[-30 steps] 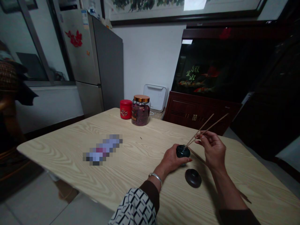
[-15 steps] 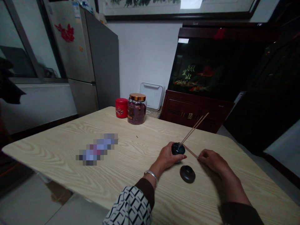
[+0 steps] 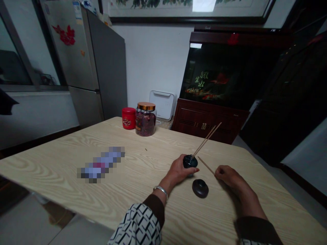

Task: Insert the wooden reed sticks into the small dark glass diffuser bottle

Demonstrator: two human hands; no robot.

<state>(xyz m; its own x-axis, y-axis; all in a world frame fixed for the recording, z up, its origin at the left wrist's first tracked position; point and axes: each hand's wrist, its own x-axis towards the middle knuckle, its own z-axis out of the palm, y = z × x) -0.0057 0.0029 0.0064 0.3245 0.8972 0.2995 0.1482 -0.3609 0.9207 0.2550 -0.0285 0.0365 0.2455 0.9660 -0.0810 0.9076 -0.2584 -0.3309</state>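
Note:
My left hand (image 3: 178,169) is wrapped round a small, glossy dark jar (image 3: 190,161) that stands on the wooden table (image 3: 143,180). Thin brown sticks (image 3: 206,140) lean out of the jar's mouth toward the upper right. Between the pinched fingertips of my right hand (image 3: 227,173) is another thin stick (image 3: 206,165), whose far end points at the jar and is a little apart from its rim. In front of the jar lies a round dark brown lid (image 3: 200,188) with its raised knob upward.
A red canister (image 3: 128,118) and a glass jar with a copper-coloured lid (image 3: 145,119) stand at the table's far edge. To the left lies a pixelated long item (image 3: 100,165). A tiny dark bit (image 3: 146,149) rests mid-table. Behind are a fridge (image 3: 109,75) and an aquarium (image 3: 217,78).
The stick in my right hand has drawn slightly away from the jar, leaving a small gap. My left hand keeps its hold. The whole view has shifted a little.

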